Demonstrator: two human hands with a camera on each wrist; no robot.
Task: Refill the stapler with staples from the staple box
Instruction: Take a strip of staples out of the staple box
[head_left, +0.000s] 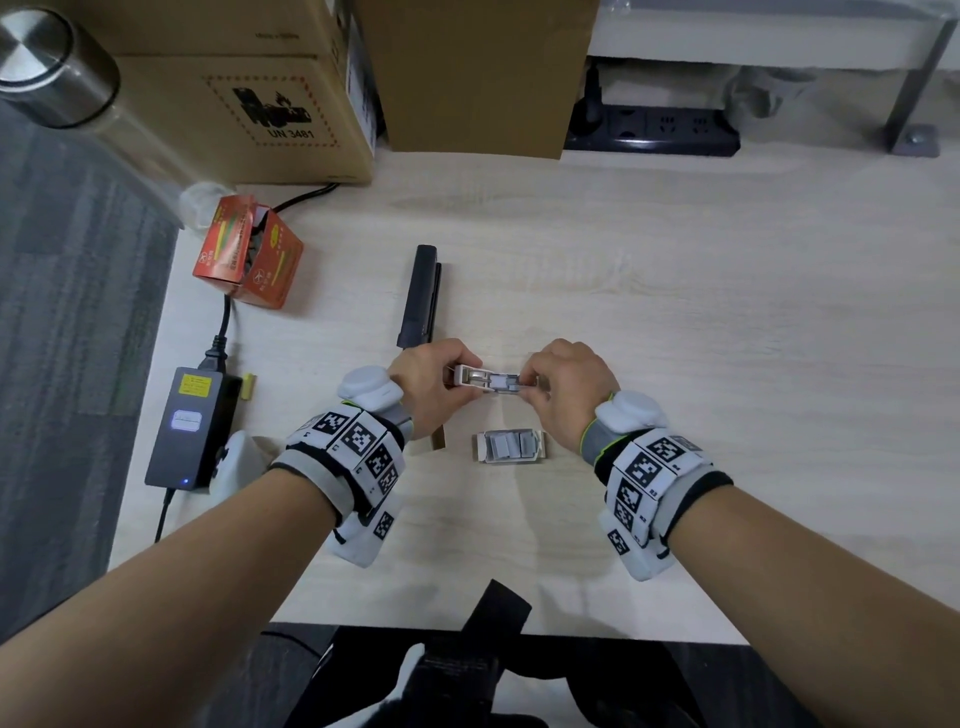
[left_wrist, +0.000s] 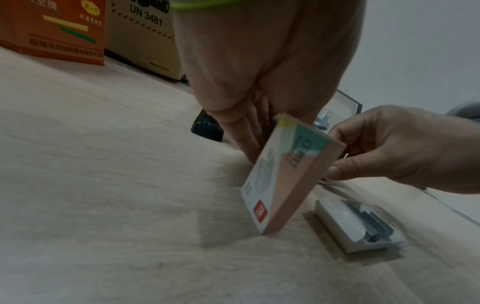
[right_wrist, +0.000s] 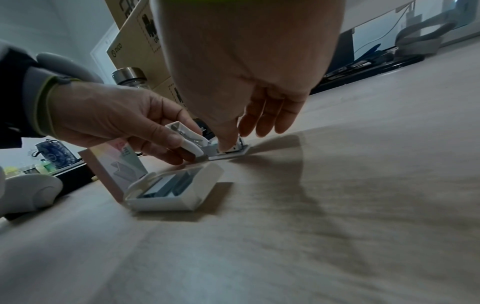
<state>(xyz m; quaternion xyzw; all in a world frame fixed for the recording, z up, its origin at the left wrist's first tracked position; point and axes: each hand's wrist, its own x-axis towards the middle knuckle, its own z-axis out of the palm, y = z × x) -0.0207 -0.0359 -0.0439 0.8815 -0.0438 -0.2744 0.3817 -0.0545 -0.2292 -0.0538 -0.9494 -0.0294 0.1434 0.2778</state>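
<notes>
Beside the black stapler (head_left: 420, 296), left hand (head_left: 434, 387) gripping white stapler (head_left: 475, 376), right hand (head_left: 563, 387) pinching staples; staple box (head_left: 510, 446) nearby.

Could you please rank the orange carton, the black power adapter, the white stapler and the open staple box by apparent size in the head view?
1. black power adapter
2. orange carton
3. white stapler and open staple box: look alike, and hands partly cover the stapler.
</notes>
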